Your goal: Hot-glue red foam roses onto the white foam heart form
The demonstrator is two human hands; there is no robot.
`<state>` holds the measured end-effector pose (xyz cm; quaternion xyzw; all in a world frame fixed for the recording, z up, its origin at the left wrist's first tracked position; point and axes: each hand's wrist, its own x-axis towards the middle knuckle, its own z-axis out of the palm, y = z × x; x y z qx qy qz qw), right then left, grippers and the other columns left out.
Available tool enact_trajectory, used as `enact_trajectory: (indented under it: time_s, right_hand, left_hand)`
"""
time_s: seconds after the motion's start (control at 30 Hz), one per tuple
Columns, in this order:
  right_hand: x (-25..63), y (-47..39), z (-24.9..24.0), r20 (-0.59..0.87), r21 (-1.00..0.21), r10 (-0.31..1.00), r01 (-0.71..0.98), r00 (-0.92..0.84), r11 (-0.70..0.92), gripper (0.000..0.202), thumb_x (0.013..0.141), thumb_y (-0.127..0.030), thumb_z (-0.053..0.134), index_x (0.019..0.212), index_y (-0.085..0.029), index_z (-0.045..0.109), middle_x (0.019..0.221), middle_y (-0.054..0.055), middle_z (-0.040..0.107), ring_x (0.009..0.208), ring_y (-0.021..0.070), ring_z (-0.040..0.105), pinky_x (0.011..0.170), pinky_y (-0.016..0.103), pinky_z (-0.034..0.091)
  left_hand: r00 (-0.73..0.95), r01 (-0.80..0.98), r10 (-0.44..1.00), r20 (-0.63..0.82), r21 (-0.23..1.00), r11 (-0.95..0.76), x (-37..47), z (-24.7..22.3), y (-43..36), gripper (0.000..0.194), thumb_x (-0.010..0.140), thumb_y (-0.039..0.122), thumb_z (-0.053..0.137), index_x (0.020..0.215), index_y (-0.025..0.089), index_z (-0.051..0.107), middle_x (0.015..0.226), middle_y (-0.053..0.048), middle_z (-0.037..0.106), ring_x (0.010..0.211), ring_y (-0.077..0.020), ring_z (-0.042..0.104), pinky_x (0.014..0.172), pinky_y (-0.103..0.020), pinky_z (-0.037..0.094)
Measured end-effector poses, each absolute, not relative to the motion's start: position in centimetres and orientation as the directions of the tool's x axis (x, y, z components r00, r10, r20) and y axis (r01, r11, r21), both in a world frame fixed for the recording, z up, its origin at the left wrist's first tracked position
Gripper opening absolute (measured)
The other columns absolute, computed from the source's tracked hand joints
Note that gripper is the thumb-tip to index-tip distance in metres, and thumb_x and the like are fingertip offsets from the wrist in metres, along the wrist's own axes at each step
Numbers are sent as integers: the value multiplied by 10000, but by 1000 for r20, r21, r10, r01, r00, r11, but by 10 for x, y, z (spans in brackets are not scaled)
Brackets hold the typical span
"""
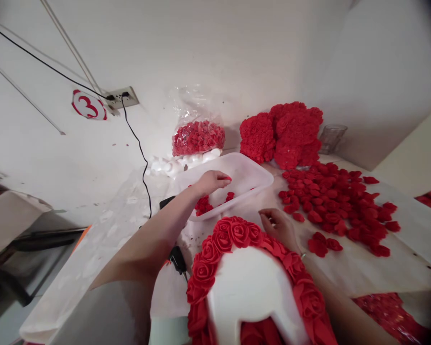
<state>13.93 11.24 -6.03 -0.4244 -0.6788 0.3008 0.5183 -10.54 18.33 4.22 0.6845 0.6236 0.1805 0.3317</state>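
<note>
Over the white plastic tub (260, 179), my left hand (212, 182) pinches a small red foam flower piece between thumb and fingertips. My right hand (278, 227) is just right of the tub, above the table, with its fingers curled together; anything in them is too small to make out. Close in front of me stands a white moulded form (255, 282) edged with red foam roses (203, 270). Its lower part is cut off by the frame. A few small red flower pieces (203, 206) lie in the tub.
Loose red roses (330, 201) spread over the right of the table. Red rose clusters (296, 134), a clear glass (333, 138) and a plastic bag of red flowers (198, 136) stand along the wall. A black-handled tool (177, 258) lies left; a black cord (143, 163) hangs down.
</note>
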Motion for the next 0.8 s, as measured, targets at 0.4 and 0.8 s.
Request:
enact_trajectory:
  time_s: [0.4, 0.8]
  right_hand:
    - [110, 142, 13, 599, -773, 737, 15, -314, 634, 370, 823, -347, 722, 1183, -265, 701, 1193, 81, 711, 1095, 245, 654, 966, 432, 539]
    - [112, 142, -20, 440, -895, 873, -24, -209, 445, 329, 889, -349, 709, 1179, -198, 673, 1033, 50, 730, 881, 177, 693, 829, 381, 590]
  left_hand:
    - [391, -80, 909, -144, 979, 190, -71, 58, 126, 587, 602, 513, 902, 1009, 189, 630, 963, -41, 696, 805, -115, 656, 792, -259, 525]
    - [51, 22, 994, -99, 995, 98, -105, 80, 83, 402, 788, 452, 765, 1050, 193, 605, 879, -28, 717, 769, -114, 665, 766, -250, 520]
